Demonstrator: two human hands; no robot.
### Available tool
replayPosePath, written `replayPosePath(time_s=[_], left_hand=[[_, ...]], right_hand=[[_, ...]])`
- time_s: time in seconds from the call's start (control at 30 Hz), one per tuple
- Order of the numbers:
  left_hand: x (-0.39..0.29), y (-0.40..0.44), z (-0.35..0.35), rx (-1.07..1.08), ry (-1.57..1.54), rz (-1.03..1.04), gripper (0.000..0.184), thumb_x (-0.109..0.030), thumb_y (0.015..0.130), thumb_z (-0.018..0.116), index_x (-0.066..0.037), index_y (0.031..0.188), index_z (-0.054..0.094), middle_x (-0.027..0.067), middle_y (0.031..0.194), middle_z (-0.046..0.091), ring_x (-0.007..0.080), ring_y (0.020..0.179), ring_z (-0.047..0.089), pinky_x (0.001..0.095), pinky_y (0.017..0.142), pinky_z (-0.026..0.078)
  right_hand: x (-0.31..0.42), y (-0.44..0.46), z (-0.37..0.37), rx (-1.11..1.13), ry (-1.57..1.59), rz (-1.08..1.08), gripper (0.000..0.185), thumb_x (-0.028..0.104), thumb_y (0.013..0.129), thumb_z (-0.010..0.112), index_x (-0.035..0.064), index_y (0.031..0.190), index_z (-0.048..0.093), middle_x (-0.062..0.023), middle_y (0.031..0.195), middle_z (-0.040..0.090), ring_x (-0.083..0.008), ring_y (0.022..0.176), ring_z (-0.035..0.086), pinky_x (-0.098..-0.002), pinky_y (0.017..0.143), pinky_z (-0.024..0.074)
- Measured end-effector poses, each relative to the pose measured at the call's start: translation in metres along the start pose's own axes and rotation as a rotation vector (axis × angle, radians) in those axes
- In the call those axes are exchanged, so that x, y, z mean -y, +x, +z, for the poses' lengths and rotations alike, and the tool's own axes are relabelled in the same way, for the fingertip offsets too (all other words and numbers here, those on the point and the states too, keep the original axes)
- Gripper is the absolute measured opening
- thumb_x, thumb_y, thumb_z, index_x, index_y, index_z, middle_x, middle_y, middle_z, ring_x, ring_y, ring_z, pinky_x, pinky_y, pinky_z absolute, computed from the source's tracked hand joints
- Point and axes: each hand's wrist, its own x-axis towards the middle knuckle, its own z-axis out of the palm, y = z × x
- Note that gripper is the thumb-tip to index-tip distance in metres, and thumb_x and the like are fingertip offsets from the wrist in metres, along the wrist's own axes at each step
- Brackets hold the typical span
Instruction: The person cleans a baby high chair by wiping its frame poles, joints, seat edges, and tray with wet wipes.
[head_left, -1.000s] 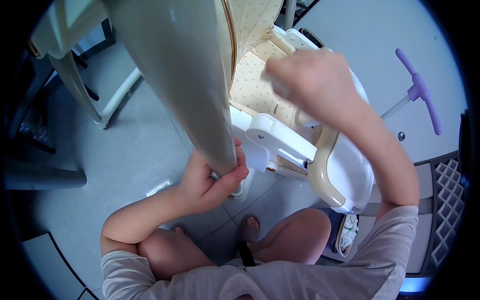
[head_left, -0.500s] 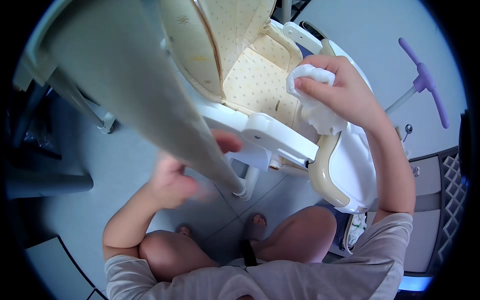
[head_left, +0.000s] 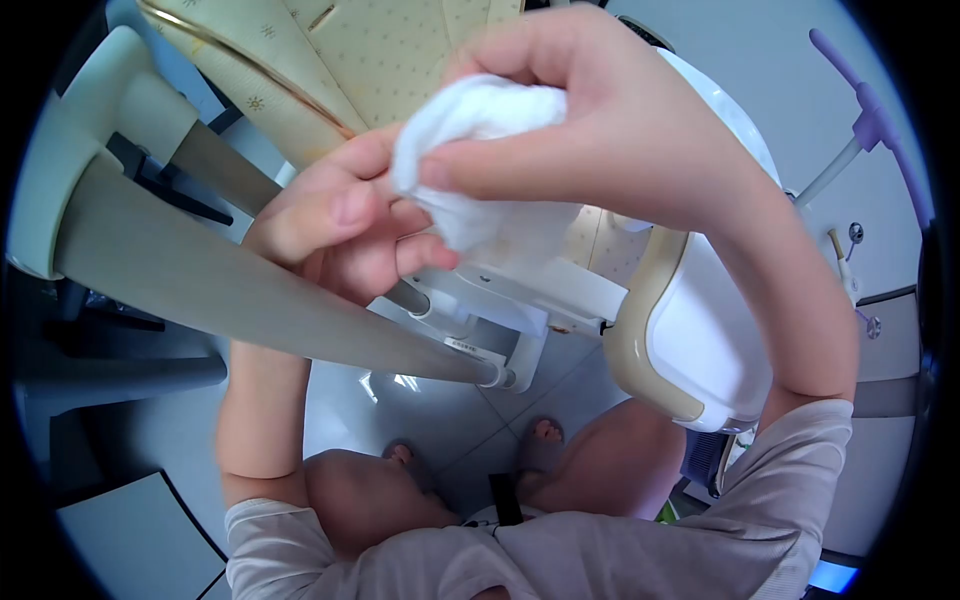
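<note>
The right hand [head_left: 610, 130] pinches a white wipe [head_left: 500, 220] over the chair's [head_left: 375, 50] near edge; the left hand [head_left: 345, 225], half-open, reaches its rim, contact unclear. Likely light, soft, tearable; best gripped where bunched.

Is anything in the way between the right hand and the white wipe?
No, nothing visible is: the right hand is holding the white wipe. The left hand is close by at the wipe's left edge, but I can't tell whether they touch.
</note>
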Motion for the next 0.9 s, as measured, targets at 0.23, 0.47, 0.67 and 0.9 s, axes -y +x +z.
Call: replayPosePath(time_s=[0.23, 0.47, 0.67, 0.9], left_hand=[[0.005, -0.012, 0.014, -0.217, 0.005, 0.093, 0.044, -0.028, 0.093, 0.057, 0.006, 0.121, 0.052, 0.0133, 0.091, 0.064, 0.0180, 0.073, 0.061, 0.0294, 0.064, 0.050], [0.002, -0.006, 0.007, -0.081, -0.027, 0.092, 0.054, -0.025, 0.089, 0.060, 0.013, 0.125, 0.046, 0.0164, 0.102, 0.060, 0.0183, 0.078, 0.061, 0.0281, 0.074, 0.054], [-0.001, -0.006, 0.010, -0.068, 0.018, 0.034, 0.053, -0.029, 0.088, 0.064, 0.010, 0.122, 0.050, 0.0138, 0.102, 0.061, 0.0163, 0.080, 0.061, 0.0290, 0.076, 0.054], [0.001, -0.004, 0.007, -0.036, -0.090, 0.006, 0.043, -0.022, 0.091, 0.062, 0.007, 0.121, 0.049, 0.0137, 0.104, 0.063, 0.0167, 0.085, 0.064, 0.0309, 0.079, 0.054]], right_hand=[[0.014, -0.007, -0.013, 0.019, -0.026, -0.175, 0.027, 0.015, 0.083, 0.069, 0.0000, 0.105, 0.064, -0.0072, 0.095, 0.068, -0.0156, 0.086, 0.064, -0.0283, 0.075, 0.0499], [0.006, -0.018, -0.020, 0.034, -0.241, -0.389, 0.025, 0.012, 0.083, 0.069, -0.0008, 0.104, 0.065, -0.0078, 0.094, 0.069, -0.0155, 0.085, 0.065, -0.0282, 0.074, 0.0501], [0.014, -0.017, -0.010, 0.093, -0.366, -0.513, 0.023, 0.010, 0.083, 0.068, -0.0015, 0.103, 0.065, -0.0084, 0.094, 0.069, -0.0154, 0.084, 0.065, -0.0280, 0.074, 0.0503], [0.013, 0.001, 0.007, 0.074, -0.230, -0.500, 0.021, 0.007, 0.083, 0.067, -0.0023, 0.102, 0.066, -0.0090, 0.093, 0.069, -0.0153, 0.083, 0.065, -0.0278, 0.073, 0.0505]])
